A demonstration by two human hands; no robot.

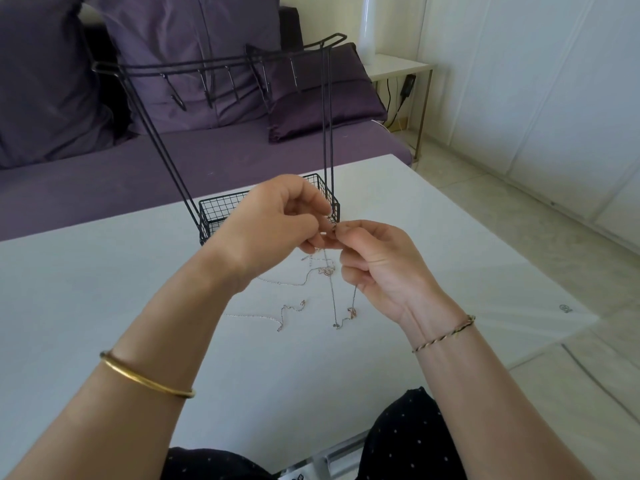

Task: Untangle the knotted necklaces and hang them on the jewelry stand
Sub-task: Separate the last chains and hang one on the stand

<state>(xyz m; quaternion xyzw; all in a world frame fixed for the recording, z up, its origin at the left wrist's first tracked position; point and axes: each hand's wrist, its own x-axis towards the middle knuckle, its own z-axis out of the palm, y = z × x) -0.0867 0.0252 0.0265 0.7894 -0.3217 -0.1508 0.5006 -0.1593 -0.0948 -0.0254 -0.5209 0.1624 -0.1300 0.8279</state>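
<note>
Thin silver necklaces [294,308] lie tangled on the white table [104,289], with small knots and clasps among the strands. My left hand [277,220] and my right hand [377,268] meet above them, both pinching the same fine chain [334,299], which hangs down in two strands to the table. The black wire jewelry stand [221,65] rises just behind my hands; its hooks are bare and its mesh basket base [221,209] sits on the table.
A purple sofa [138,168] with cushions runs behind the table. A small white side table [398,65] with a cable stands at the back right. Pale floor tiles lie to the right of the table's edge.
</note>
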